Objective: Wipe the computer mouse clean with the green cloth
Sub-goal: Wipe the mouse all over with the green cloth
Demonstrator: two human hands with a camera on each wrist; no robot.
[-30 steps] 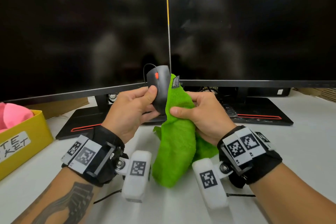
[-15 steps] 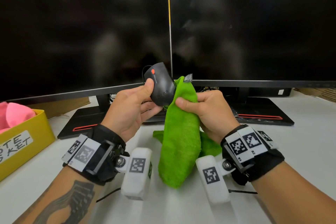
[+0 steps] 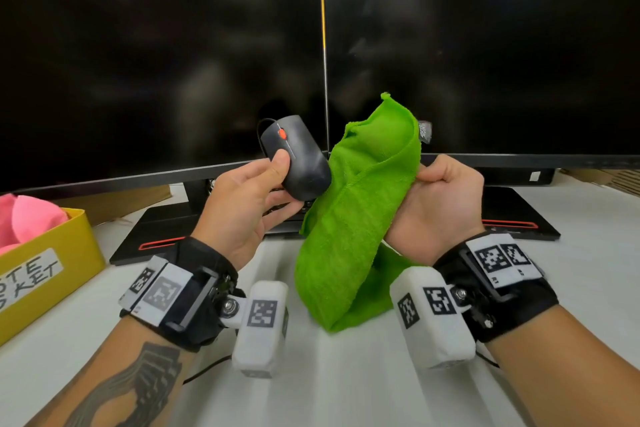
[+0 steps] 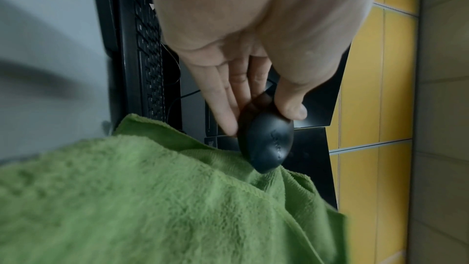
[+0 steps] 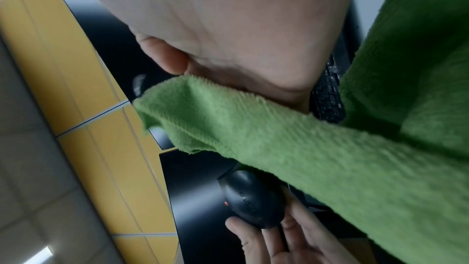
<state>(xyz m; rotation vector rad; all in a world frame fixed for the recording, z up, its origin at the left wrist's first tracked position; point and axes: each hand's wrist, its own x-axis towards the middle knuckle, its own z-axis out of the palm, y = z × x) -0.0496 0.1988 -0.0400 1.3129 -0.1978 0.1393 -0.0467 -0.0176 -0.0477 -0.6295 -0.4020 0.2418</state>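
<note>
A black wired computer mouse [image 3: 297, 156] with a red scroll wheel is held up in front of the monitors by my left hand [image 3: 249, 204], thumb on its top and fingers under it. The left wrist view shows the mouse [image 4: 266, 140] pinched the same way, its rear end touching the green cloth [image 4: 157, 198]. My right hand [image 3: 436, 204] grips the green cloth [image 3: 356, 215], which stands up beside the mouse and hangs down to the desk. In the right wrist view the cloth [image 5: 291, 144] crosses above the mouse [image 5: 251, 200].
Two dark monitors [image 3: 485, 45] fill the back, their black stands [image 3: 516, 218] on the white desk [image 3: 346, 385]. A keyboard [image 4: 149, 63] lies under them. A yellow box [image 3: 45, 267] holding something pink stands at the left edge.
The mouse has tilted so its top faces me and sits apart from the cloth's upper part. My right hand has moved right and raised the cloth, which has opened out wider.
</note>
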